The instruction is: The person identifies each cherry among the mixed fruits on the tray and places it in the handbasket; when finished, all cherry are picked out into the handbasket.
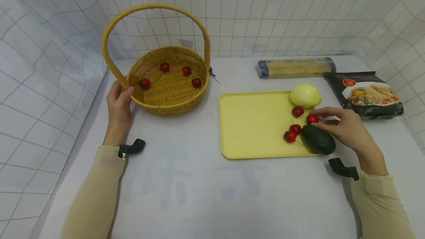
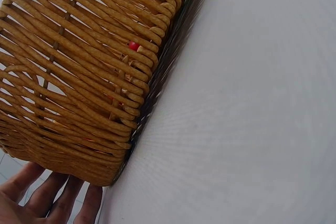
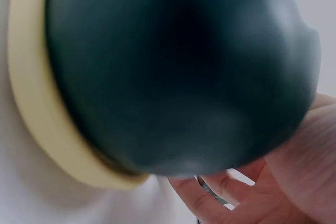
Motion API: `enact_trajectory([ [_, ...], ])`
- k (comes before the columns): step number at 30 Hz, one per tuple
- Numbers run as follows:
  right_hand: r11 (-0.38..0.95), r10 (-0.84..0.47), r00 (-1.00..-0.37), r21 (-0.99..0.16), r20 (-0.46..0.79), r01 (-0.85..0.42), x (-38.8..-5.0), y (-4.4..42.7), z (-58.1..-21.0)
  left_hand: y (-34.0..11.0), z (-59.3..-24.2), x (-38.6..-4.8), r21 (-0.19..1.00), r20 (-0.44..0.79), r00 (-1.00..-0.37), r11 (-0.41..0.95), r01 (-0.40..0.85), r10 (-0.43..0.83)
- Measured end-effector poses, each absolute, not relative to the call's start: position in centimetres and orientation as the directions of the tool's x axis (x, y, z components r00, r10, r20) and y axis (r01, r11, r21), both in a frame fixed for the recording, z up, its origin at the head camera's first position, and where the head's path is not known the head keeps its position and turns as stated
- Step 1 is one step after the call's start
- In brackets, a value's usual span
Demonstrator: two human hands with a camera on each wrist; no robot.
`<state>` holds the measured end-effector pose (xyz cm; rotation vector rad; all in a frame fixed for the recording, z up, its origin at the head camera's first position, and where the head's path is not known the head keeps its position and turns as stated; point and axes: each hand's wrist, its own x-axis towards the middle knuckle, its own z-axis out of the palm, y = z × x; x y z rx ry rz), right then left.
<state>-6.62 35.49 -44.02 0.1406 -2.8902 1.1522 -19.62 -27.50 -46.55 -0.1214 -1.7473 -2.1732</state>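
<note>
**Glossy red cherry (image 1: 312, 119) pinched by the right hand (image 1: 345, 124) as round golden-brown wicker basket (image 1: 167, 110) is gripped by the left hand (image 1: 119, 104)**

In the head view, the cherry is held between the right thumb and fingers above the right end of a rectangular pale-yellow tray (image 1: 254, 124); whether the tray is touched by it cannot be told. Three more red cherries (image 1: 290, 136) are seen nearby on the tray, with an oval dark-green fruit (image 1: 318, 140) just below the pinched one and a rounded yellow-green fruit (image 1: 305, 96) at the far right corner.

The basket's rim is gripped by the left hand at the foot of the arched handle (image 1: 156, 6). Its inside, where four red cherries (image 1: 186, 70) are spread, is laid open only in the head view. From the left wrist, the outer weave is shown instead, with a red spot glimpsed through a gap and fingers set against the wall.

In the right wrist view, most of the picture is filled by the dark-green fruit, with the tray's raised rim shown beside it; the pinched cherry is hidden.
</note>
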Motion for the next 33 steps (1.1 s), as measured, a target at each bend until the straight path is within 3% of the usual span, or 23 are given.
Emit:
enact_trajectory([
  [22, 0.678, 0.078, -0.997, -0.732, -0.019, 0.067, -5.6, 36.4, -42.7, -27.3, -46.3, -19.8, 0.928, 0.27, -0.936, -0.196, 0.316, -0.226],
  [33, 0.725, 0.077, -0.991, -0.689, 0.113, -0.022, -5.7, 35.3, -40.5, -27.4, -46.3, -19.7, 0.937, 0.258, -0.94, -0.178, 0.3, -0.225],
])
